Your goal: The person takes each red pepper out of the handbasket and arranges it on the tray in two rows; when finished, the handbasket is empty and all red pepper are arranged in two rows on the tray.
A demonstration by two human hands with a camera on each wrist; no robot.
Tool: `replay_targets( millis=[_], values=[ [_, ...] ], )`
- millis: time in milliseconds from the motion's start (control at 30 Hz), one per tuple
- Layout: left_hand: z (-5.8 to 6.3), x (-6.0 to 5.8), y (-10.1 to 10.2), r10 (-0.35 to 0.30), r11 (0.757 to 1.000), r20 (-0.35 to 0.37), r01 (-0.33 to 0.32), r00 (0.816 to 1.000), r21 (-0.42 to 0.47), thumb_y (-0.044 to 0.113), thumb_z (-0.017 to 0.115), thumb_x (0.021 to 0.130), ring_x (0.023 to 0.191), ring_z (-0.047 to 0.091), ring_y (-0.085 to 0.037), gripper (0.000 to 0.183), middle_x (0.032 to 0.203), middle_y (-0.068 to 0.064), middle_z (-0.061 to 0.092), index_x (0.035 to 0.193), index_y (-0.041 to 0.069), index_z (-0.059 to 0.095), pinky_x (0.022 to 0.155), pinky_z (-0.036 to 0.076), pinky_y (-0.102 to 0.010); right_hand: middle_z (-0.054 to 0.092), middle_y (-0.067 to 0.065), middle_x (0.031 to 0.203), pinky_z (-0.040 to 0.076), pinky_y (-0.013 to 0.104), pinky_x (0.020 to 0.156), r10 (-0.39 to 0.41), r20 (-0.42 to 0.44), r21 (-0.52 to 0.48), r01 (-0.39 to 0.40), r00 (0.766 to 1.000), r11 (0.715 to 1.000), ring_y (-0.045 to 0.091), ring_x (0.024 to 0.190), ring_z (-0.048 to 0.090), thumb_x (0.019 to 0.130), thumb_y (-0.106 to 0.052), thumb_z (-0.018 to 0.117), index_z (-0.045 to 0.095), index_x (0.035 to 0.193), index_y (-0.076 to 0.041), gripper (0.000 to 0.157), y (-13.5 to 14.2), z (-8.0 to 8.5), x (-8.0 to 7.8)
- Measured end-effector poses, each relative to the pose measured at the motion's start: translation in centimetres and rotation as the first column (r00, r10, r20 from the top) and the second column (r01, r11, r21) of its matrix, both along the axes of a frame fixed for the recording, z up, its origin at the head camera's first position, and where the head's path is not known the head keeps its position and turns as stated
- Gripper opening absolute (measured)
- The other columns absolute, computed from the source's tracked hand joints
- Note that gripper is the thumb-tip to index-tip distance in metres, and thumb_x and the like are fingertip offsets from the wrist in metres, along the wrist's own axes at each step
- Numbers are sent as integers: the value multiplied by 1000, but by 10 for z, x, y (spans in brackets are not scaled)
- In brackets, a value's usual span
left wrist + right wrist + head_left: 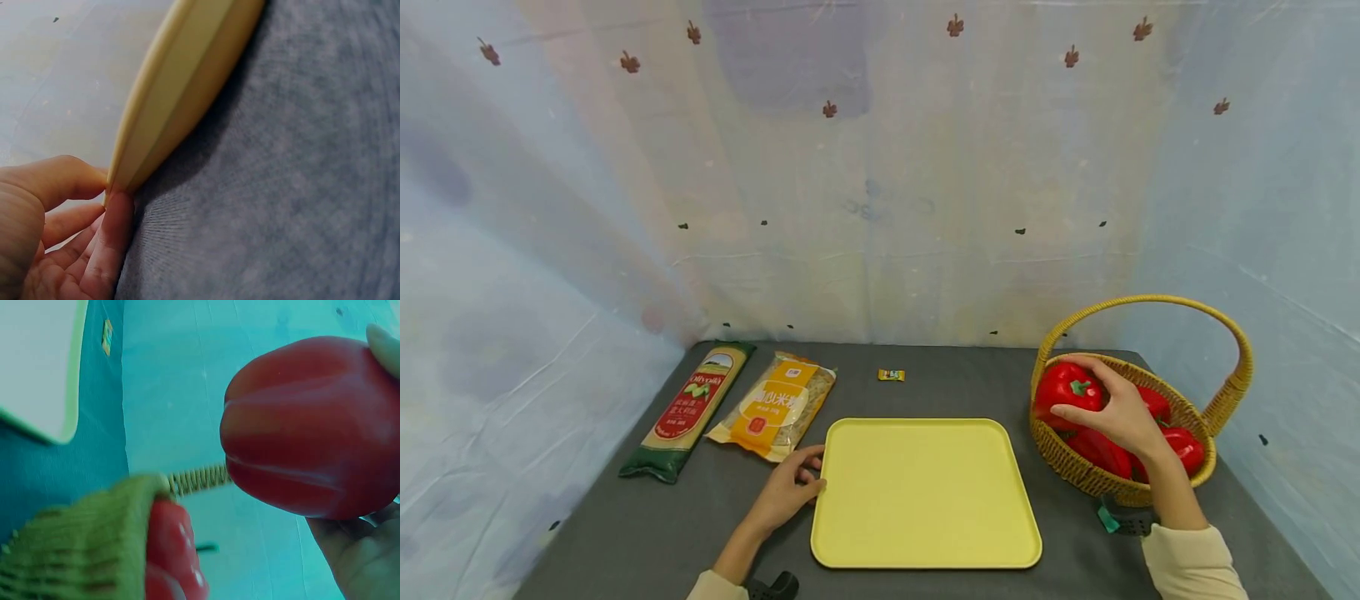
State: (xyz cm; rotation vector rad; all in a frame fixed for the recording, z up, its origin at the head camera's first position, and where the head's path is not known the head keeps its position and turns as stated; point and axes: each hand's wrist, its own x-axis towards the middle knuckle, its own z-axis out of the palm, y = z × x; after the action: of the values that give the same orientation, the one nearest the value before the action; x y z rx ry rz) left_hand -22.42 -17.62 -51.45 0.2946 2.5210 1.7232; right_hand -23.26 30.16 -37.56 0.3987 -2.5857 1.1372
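My right hand [1123, 414] grips a red bell pepper [1063, 398] between thumb and fingers, at the left side of a wicker basket [1070, 472]. In the right wrist view that bell pepper [306, 428] is lifted over the basket's rim [134, 531], its smooth lobed side towards the camera. More red peppers [1097, 451] lie inside the basket. At the left edge of a yellow tray [925, 500], my left hand [786, 493] pinches the rim. The left wrist view shows thumb and fingertips meeting on the tray's edge [162, 106]. Nothing lies on the tray.
Left of the tray lie a yellow-and-clear food packet [777, 404] and a long red-and-green Olivoilà packet [688, 412]. A small yellow wrapped piece [891, 375] sits behind the tray. The basket's tall handle [1150, 300] arches above it. Pale sheeting [925, 250] surrounds the grey table.
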Motion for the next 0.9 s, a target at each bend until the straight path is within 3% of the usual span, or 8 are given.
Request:
replay_targets(
  millis=[200, 600, 900],
  values=[
    [-1, 1, 0, 1, 1000, -17, -1, 1000, -5, 3, 66, 83, 68, 53, -16, 50, 100, -12, 51, 130, 1, 49, 56, 53, -29, 48, 9, 129, 52, 27, 72, 75, 24, -66, -73, 997, 995, 27, 104, 49, 77, -18, 76, 44, 136, -16, 67, -21, -3, -2],
    [-1, 1, 0, 14, 1000, -12, -14, 1000, 24, 1, 67, 82, 69, 53, -16, 51, 100, -13, 52, 129, 0, 50, 56, 53, -29, 47, 9, 131, 51, 34, 77, 173, 38, -148, -166, 984, 975, 30, 108, 49, 75, -17, 77, 44, 136, -18, 69, -57, -10, -14],
    [-5, 0, 1, 17, 999, -34, -16, 999, 44, 2, 67, 82, 68, 53, -14, 49, 100, -14, 52, 128, 0, 51, 55, 53, -29, 47, 20, 128, 52, 38, 79, 254, 42, -254, -235, 966, 938, 36, 107, 51, 75, -7, 75, 39, 135, -3, 69, -101, 4, -10]
  ],
)
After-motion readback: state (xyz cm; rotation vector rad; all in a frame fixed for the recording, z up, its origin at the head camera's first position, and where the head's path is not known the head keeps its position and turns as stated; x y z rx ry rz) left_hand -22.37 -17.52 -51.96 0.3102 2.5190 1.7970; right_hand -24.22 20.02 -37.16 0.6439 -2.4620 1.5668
